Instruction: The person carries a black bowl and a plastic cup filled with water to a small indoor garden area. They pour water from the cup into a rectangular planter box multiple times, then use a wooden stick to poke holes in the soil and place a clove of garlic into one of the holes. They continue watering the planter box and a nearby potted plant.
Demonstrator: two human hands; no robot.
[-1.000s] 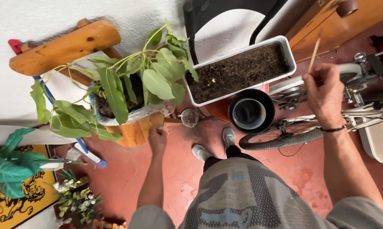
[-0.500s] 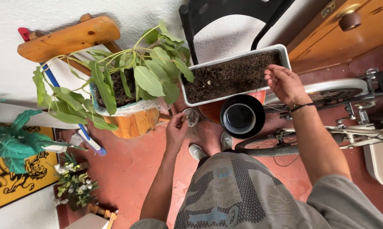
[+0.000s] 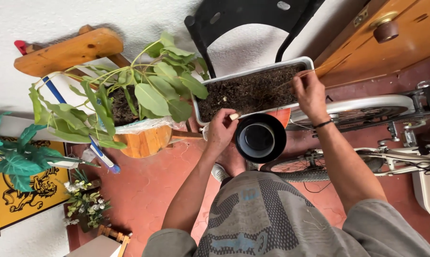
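Head view: both hands have come in to the planter (image 3: 253, 90) since a second ago. Left hand (image 3: 220, 129) pinches a small pale piece at its rim; right hand (image 3: 310, 93) pinches a thin stick (image 3: 319, 70) over the soil.

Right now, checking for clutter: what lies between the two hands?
In the head view, only soil in the white planter box lies between the left hand and right hand.

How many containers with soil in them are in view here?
2. A long white trough planter sits under the right hand, which holds a thin stick. A leafy potted plant stands left of it on a wooden stool. The black pot's contents aren't clear.
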